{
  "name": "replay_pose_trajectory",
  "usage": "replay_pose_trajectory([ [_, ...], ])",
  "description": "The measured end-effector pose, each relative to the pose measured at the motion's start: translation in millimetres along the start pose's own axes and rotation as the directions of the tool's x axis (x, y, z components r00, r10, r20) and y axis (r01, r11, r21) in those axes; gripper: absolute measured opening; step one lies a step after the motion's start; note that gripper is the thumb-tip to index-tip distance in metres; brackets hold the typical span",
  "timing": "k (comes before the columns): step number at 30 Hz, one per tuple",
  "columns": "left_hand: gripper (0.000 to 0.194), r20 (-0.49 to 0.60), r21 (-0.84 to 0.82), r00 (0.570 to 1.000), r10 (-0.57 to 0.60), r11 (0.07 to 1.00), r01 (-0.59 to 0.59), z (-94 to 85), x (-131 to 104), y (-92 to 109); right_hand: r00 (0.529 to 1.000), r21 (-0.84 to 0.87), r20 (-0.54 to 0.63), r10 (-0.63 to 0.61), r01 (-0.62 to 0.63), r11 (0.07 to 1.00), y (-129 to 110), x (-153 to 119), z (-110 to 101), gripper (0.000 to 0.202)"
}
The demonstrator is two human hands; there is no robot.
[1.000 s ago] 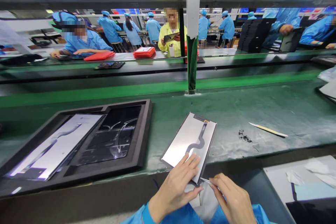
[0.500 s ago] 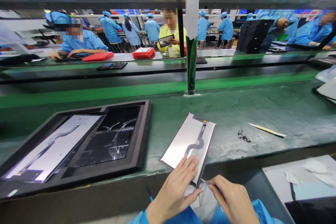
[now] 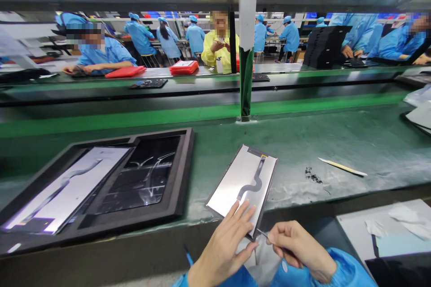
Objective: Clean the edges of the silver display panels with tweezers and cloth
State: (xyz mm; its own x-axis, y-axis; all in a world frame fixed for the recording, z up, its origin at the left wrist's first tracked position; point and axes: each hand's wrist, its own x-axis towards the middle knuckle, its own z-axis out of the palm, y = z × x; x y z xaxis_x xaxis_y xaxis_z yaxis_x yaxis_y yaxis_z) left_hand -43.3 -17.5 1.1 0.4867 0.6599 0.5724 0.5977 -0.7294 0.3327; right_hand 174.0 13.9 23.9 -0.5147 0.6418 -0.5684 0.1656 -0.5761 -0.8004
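Note:
A display panel (image 3: pixel 232 175), silver back upward with a curved grey ribbon cable (image 3: pixel 257 181), lies tilted across the front edge of the green bench, its near end overhanging. My left hand (image 3: pixel 229 237) rests on the panel's near part, fingers stretched out flat and thumb by the near edge. In my right hand (image 3: pixel 296 244) the fingers are pinched round a thin pointed metal tool (image 3: pixel 263 233). Its tip is at the panel's near right corner; whether it touches cannot be made out. Most of the tool is hidden by the fingers.
On the left, a black foam tray (image 3: pixel 186 166) holds another silver panel (image 3: pixel 77 184) and a dark glossy one (image 3: pixel 144 179). To the right lie black scraps (image 3: pixel 313 176) and a yellow pointed stick (image 3: pixel 341 167). A post (image 3: pixel 247 54) stands behind; co-workers sit beyond.
My right hand has turned and shifted slightly up, its fingers now more curled round the tool. My left hand and the panel have barely moved. The co-worker in yellow has lowered a panel.

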Motion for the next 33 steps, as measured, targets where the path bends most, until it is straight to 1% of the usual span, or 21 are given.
replay_pose_trajectory([
  [4, 0.027, -0.017, 0.029, 0.998, 0.057, 0.998, -0.057, 1.2, -0.6, 0.2, 0.997, 0.123, 0.052, 0.056, -0.062, 0.99, 0.3, -1.0, -0.8, 0.044],
  [8, 0.027, -0.014, 0.066, 0.996, 0.088, 0.994, -0.087, 2.3, -0.5, 0.1, 0.991, 0.143, 0.07, 0.11, -0.119, 0.983, 3.0, 0.1, -0.8, 0.052],
  [10, 0.028, -0.02, 0.074, 0.995, 0.1, 0.992, -0.098, 2.6, 0.2, 0.0, 0.995, 0.095, 0.066, 0.075, -0.081, 0.992, 5.0, -0.2, 0.2, 0.052],
  [11, 0.028, -0.024, 0.076, 0.994, 0.106, 0.992, -0.104, 2.7, 0.6, 0.0, 0.998, 0.046, 0.051, 0.036, -0.039, 0.998, 6.1, -0.9, 0.9, 0.051],
  [13, 0.028, -0.024, 0.079, 0.994, 0.107, 0.991, -0.105, 2.5, 1.5, 0.4, 0.997, -0.134, -0.004, -0.074, 0.073, 0.988, 8.4, -3.9, 2.7, 0.044],
  [14, 0.028, -0.023, 0.081, 0.994, 0.106, 0.991, -0.104, 2.3, 1.7, 0.8, 0.988, -0.264, -0.034, -0.149, 0.135, 0.955, 9.7, -5.9, 3.7, 0.039],
  [15, 0.028, -0.021, 0.081, 0.995, 0.102, 0.992, -0.1, 2.3, 1.6, 1.3, 0.97, -0.408, -0.056, -0.238, 0.195, 0.892, 11.1, -8.0, 4.5, 0.033],
  [17, 0.029, -0.013, 0.071, 0.996, 0.084, 0.994, -0.083, 2.7, 0.4, 2.6, 0.902, -0.666, -0.055, -0.427, 0.286, 0.689, 14.3, -11.8, 5.6, 0.025],
  [19, 0.032, -0.013, 0.038, 0.999, 0.039, 0.999, -0.038, 3.9, -2.2, 4.0, 0.829, -0.816, -0.009, -0.559, 0.317, 0.484, 17.5, -14.3, 5.9, 0.026],
  [20, 0.035, -0.023, 0.013, 1.0, 0.003, 1.0, -0.003, 4.8, -3.7, 4.7, 0.806, -0.85, 0.007, -0.591, 0.317, 0.421, 18.9, -15.0, 5.9, 0.027],
  [21, 0.038, -0.039, -0.014, 0.999, -0.038, 0.999, 0.038, 5.7, -5.1, 5.4, 0.798, -0.864, 0.016, -0.602, 0.314, 0.394, 19.7, -15.3, 5.8, 0.028],
  [22, 0.041, -0.057, -0.04, 0.995, -0.078, 0.996, 0.076, 6.4, -6.3, 6.1, 0.799, -0.862, 0.014, -0.602, 0.314, 0.397, 20.1, -15.2, 5.6, 0.029],
  [23, 0.044, -0.073, -0.06, 0.991, -0.111, 0.992, 0.107, 7.0, -7.1, 6.6, 0.809, -0.846, 0.005, -0.588, 0.317, 0.429, 19.9, -14.9, 5.3, 0.029],
  [24, 0.045, -0.083, -0.073, 0.988, -0.132, 0.989, 0.126, 7.4, -7.5, 7.1, 0.831, -0.814, -0.01, -0.556, 0.316, 0.487, 19.3, -14.2, 5.0, 0.03],
  [26, 0.046, -0.08, -0.08, 0.987, -0.142, 0.987, 0.136, 7.5, -7.2, 7.6, 0.896, -0.7, -0.046, -0.441, 0.286, 0.654, 17.8, -11.6, 4.0, 0.034],
  [28, 0.046, -0.067, -0.081, 0.988, -0.136, 0.988, 0.131, 7.1, -6.1, 7.6, 0.955, -0.522, -0.068, -0.288, 0.212, 0.826, 16.8, -7.3, 2.8, 0.04],
  [29, 0.046, -0.063, -0.08, 0.989, -0.135, 0.988, 0.129, 6.9, -5.5, 7.4, 0.974, -0.421, -0.066, -0.216, 0.169, 0.891, 16.6, -4.8, 2.2, 0.043],
  [31, 0.044, -0.059, -0.072, 0.989, -0.132, 0.989, 0.128, 6.7, -5.0, 7.1, 0.992, -0.234, -0.041, -0.118, 0.105, 0.967, 16.1, -0.3, 1.0, 0.05],
  [33, 0.043, -0.059, -0.058, 0.991, -0.123, 0.991, 0.12, 6.5, -5.1, 7.0, 0.998, -0.093, 0.003, -0.058, 0.058, 0.994, 14.6, 2.4, 0.2, 0.056],
])
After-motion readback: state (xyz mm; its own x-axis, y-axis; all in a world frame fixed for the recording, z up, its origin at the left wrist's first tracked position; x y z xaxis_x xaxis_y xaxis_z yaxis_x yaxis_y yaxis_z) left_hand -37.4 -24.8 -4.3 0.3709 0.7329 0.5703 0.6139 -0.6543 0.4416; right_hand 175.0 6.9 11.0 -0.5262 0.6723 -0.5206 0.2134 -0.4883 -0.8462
